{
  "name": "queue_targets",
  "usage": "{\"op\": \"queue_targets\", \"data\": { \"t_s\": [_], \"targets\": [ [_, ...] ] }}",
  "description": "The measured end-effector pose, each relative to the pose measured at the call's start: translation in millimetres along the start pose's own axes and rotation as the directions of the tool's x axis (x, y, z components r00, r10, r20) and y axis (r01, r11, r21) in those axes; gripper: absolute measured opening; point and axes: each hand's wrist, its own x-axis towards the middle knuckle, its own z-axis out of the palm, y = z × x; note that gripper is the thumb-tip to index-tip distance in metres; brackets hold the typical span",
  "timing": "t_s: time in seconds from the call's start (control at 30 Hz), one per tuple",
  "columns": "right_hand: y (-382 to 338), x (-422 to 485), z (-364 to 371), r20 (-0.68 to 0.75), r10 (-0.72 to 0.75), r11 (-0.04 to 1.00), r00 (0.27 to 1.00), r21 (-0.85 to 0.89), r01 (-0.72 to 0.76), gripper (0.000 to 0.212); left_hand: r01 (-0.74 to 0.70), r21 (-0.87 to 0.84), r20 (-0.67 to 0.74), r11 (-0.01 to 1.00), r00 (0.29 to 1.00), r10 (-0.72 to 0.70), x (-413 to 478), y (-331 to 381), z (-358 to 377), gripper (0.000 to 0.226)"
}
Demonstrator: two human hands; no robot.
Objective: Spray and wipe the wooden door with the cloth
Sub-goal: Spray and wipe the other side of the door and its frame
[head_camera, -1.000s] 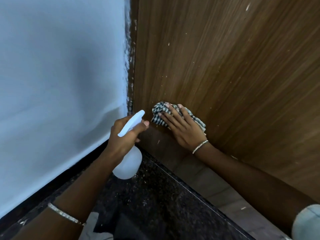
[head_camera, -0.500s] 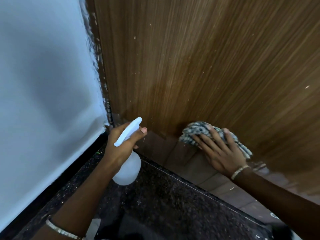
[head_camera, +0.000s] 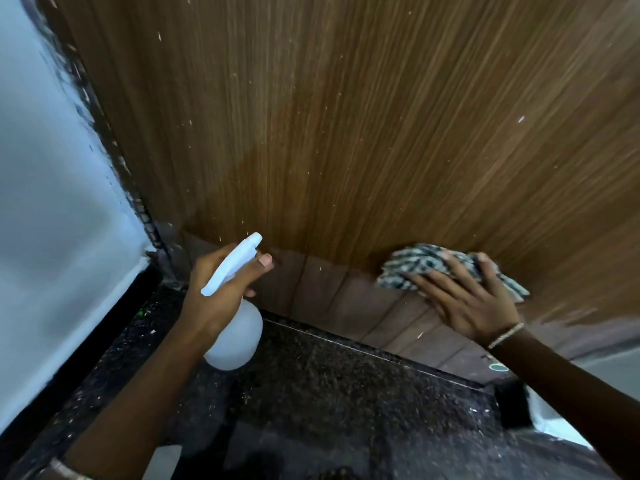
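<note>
Currently the right grip (head_camera: 464,299), fingers spread flat, presses the patterned cloth (head_camera: 412,268) against the bottom edge of the wooden door (head_camera: 346,133). The left grip (head_camera: 214,292) is curled round the neck of the white spray bottle (head_camera: 235,337), nozzle facing the door's lower left. Judgement: wiping is the step in hand. Recommend even palm pressure and overlapping strokes along the grain, covering the pale specks above the cloth.

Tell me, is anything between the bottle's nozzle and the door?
Nothing visible. The left hand holds the bottle with its nozzle toward the door; the cloth, pressed to the door by the right hand, is off to the right.
</note>
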Motion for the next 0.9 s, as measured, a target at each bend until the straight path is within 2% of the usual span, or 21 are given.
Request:
{"op": "queue_targets", "data": {
  "t_s": [0.07, 0.17, 0.23, 0.33, 0.4, 0.5, 0.63, 0.73, 0.8, 0.9],
  "targets": [
    [4, -18, -2, 0.029, 0.054, 0.998, 0.998, -0.036, -0.053, 0.061, -0.004, 0.013, 0.028, 1.0, 1.0, 0.003, -1, 0, 3, 0.041],
    [-11, 5, -1, 0.041, 0.099, 0.994, 0.994, -0.046, -0.097, 0.066, -0.012, 0.026, 0.073, 1.0, 0.997, 0.01, -5, -1, 11, 0.032],
    [-21, 48, -2, 0.033, 0.056, 0.998, 0.998, -0.002, -0.056, 0.069, -0.014, 0.025, 0.092, 1.0, 0.996, 0.011, -8, -2, 17, 0.028],
    [-33, 122, -5, 0.004, -0.054, 0.998, 0.999, 0.033, 0.054, 0.066, -0.019, 0.022, 0.095, 1.0, 0.995, 0.017, -12, -3, 26, 0.041],
    [-34, 142, -8, -0.001, -0.088, 0.996, 0.996, 0.017, 0.088, 0.064, -0.021, 0.023, 0.108, 1.0, 0.994, 0.018, -13, -3, 34, 0.04],
    [-19, 108, -7, 0.001, -0.104, 0.994, 0.995, -0.022, 0.104, 0.071, -0.035, 0.023, 0.139, 0.999, 0.99, 0.031, -12, -2, 47, 0.039],
    [18, -4, -9, 0.018, 0.005, 0.997, 1.0, -0.074, -0.004, 0.066, -0.03, 0.005, 0.202, 1.0, 0.979, 0.028, -13, -1, 65, 0.038],
    [49, -78, -16, 0.05, 0.1, 0.991, 0.994, -0.092, -0.095, 0.071, -0.008, -0.001, 0.235, 1.0, 0.972, 0.008, -18, -2, 74, 0.02],
    [50, -94, -20, 0.077, 0.197, 0.976, 0.977, -0.114, -0.188, 0.068, 0.027, -0.028, 0.234, 0.999, 0.972, -0.02, -21, -1, 81, 0.006],
    [29, -72, -13, 0.1, 0.217, 0.97, 0.971, -0.138, -0.202, 0.064, 0.004, -0.019, 0.273, 1.0, 0.962, 0.001, -25, -1, 92, 0.022]
  ]
}}
